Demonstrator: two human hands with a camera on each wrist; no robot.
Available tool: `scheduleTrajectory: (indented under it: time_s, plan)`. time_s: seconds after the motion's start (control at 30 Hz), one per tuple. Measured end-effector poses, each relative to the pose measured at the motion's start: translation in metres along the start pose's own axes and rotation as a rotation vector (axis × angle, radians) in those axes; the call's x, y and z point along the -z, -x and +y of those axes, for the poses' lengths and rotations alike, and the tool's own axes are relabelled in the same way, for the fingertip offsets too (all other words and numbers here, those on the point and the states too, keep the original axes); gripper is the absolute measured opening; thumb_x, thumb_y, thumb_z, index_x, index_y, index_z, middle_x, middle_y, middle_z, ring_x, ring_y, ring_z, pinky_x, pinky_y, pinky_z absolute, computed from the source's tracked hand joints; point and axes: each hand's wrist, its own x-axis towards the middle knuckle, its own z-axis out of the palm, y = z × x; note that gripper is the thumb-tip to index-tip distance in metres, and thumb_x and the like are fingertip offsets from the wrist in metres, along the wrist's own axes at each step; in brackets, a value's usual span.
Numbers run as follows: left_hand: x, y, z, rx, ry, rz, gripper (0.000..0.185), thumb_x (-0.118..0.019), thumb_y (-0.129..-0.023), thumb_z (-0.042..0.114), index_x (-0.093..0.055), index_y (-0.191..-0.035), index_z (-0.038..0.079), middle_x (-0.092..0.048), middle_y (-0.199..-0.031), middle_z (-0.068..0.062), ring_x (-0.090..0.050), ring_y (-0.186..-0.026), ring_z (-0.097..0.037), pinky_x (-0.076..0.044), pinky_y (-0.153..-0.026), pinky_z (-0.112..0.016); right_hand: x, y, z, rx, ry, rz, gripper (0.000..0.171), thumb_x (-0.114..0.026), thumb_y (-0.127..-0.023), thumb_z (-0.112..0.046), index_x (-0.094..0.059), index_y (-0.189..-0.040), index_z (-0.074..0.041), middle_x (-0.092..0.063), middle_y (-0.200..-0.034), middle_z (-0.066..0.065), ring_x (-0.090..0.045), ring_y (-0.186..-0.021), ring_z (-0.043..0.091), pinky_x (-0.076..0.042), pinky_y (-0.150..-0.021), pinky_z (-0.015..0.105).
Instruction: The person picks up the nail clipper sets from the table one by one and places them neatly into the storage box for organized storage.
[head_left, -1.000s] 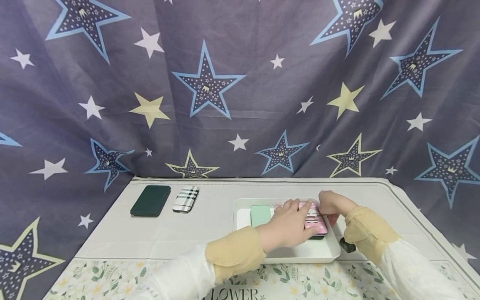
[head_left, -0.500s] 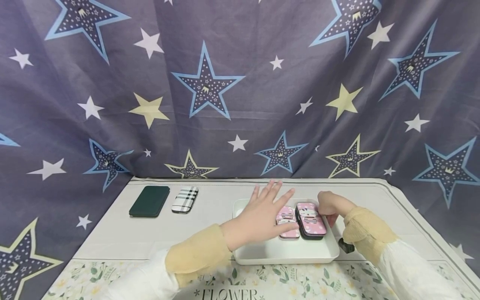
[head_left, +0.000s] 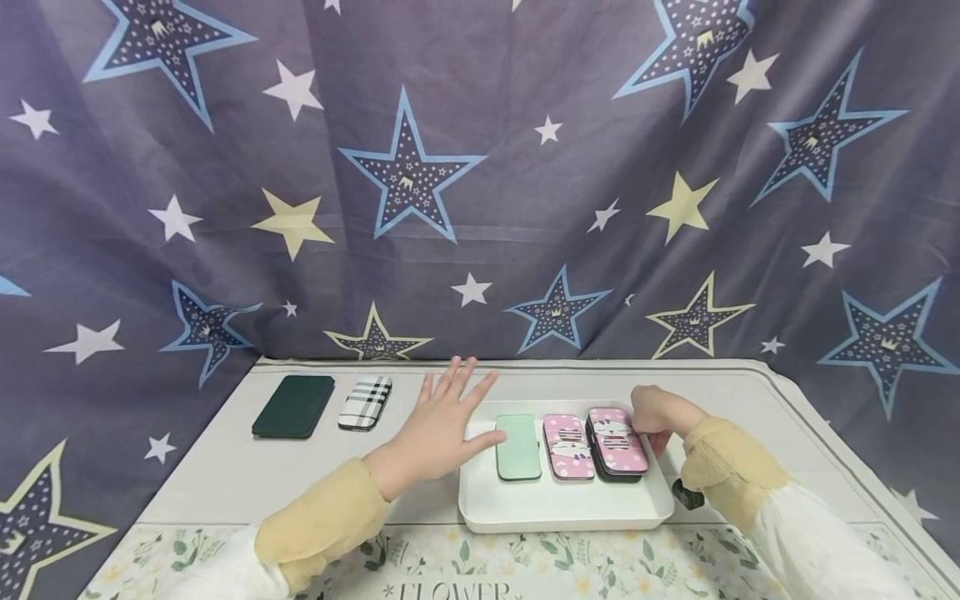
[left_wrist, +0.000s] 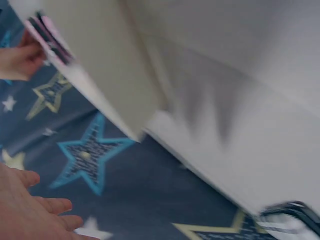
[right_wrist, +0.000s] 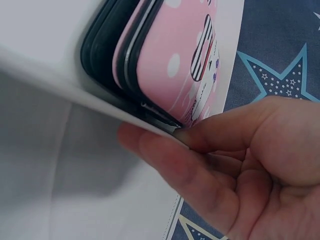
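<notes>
2 hands: left hand [head_left: 431,433] spread near green case [head_left: 520,448], right hand [head_left: 662,413] pinching rim of white tray [head_left: 555,518].

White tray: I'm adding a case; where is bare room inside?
Bare: the strip between the row of cases and the near wall of the white tray. Crowded: the right side, where the right hand grips the rim by two stacked cases.
</notes>
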Motion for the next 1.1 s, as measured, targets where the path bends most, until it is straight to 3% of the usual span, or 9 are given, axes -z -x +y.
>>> scheduleTrajectory:
  time_s: [0.2, 0.47, 0.7, 1.1]
  plan:
    - [-0.004, 0.004, -0.041, 0.118, -0.014, -0.027, 0.083, -0.030, -0.087, 0.075, -0.010, -0.152, 0.027, -0.003, -0.158, -0.015, 0.005, -0.145, -0.033, -0.001, -0.113, -0.060, 0.000, 0.000, 0.000, -0.010, 0.010, 0.002, 0.025, -0.045, -0.080, 0.009, -0.050, -0.101, 0.023, -0.063, -0.057, 0.016, -0.064, -0.045, 0.020, -0.055, -0.047, 0.028]
    - [-0.003, 0.005, -0.083, 0.199, -0.029, 0.012, 0.080, -0.044, -0.090, 0.064, -0.018, -0.152, 0.020, -0.009, -0.157, -0.019, 0.001, -0.144, -0.038, -0.002, -0.111, -0.063, 0.000, -0.001, 0.000, -0.010, 0.009, 0.006, 0.024, -0.045, -0.080, 0.009, -0.051, -0.099, 0.022, -0.063, -0.055, 0.016, -0.064, -0.044, 0.020, -0.055, -0.046, 0.028]
    - [-0.007, 0.004, -0.118, 0.248, -0.063, 0.008, 0.077, -0.044, -0.092, 0.061, -0.022, -0.151, 0.017, -0.007, -0.157, -0.018, 0.000, -0.143, -0.042, -0.004, -0.109, -0.067, -0.001, -0.002, 0.000, -0.007, 0.008, 0.005, 0.025, -0.045, -0.080, 0.009, -0.049, -0.101, 0.022, -0.063, -0.055, 0.016, -0.063, -0.044, 0.019, -0.055, -0.046, 0.028]
    - [-0.011, 0.006, -0.148, 0.355, -0.068, -0.041, 0.077, -0.044, -0.093, 0.057, -0.020, -0.151, 0.013, -0.005, -0.156, -0.022, 0.001, -0.142, -0.044, -0.005, -0.109, -0.067, -0.001, 0.000, 0.000, -0.006, -0.020, 0.006, 0.024, -0.045, -0.079, 0.011, -0.050, -0.100, 0.022, -0.063, -0.055, 0.017, -0.063, -0.043, 0.020, -0.055, -0.046, 0.028]
